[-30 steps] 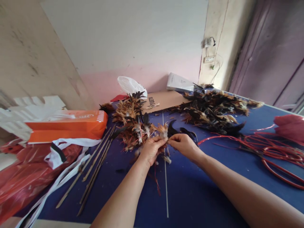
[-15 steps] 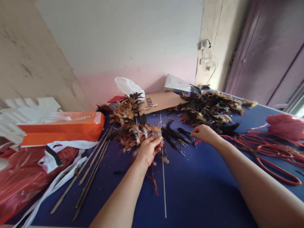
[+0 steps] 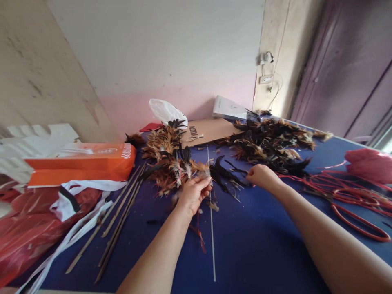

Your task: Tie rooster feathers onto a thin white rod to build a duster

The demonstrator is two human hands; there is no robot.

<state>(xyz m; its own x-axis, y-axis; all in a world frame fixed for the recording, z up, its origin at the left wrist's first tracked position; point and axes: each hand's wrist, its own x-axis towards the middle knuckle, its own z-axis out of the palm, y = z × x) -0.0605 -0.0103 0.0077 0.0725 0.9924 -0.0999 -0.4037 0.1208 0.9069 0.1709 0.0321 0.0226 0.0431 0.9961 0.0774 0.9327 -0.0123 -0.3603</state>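
My left hand (image 3: 193,193) is closed around the base of a bunch of brown and white feathers (image 3: 177,169) over the blue table (image 3: 245,245). To its right, my right hand (image 3: 261,176) pinches a dark feather (image 3: 237,171) that lies among loose black feathers (image 3: 222,173) on the table. A large pile of black and brown feathers (image 3: 271,141) lies just beyond the right hand. A second brown pile (image 3: 161,143) sits behind the left hand.
Thin wooden sticks (image 3: 118,216) lie to the left, beside an orange bag (image 3: 82,163), white strips and a red plastic bag (image 3: 27,232). Red cord (image 3: 352,200) spreads at the right near a pink bag (image 3: 370,163). Cardboard (image 3: 208,128) lies at the back by the wall.
My right hand left the bunch held by the left hand, reached right to the loose black feathers and pinched one. The left hand has stayed in place with its bunch.
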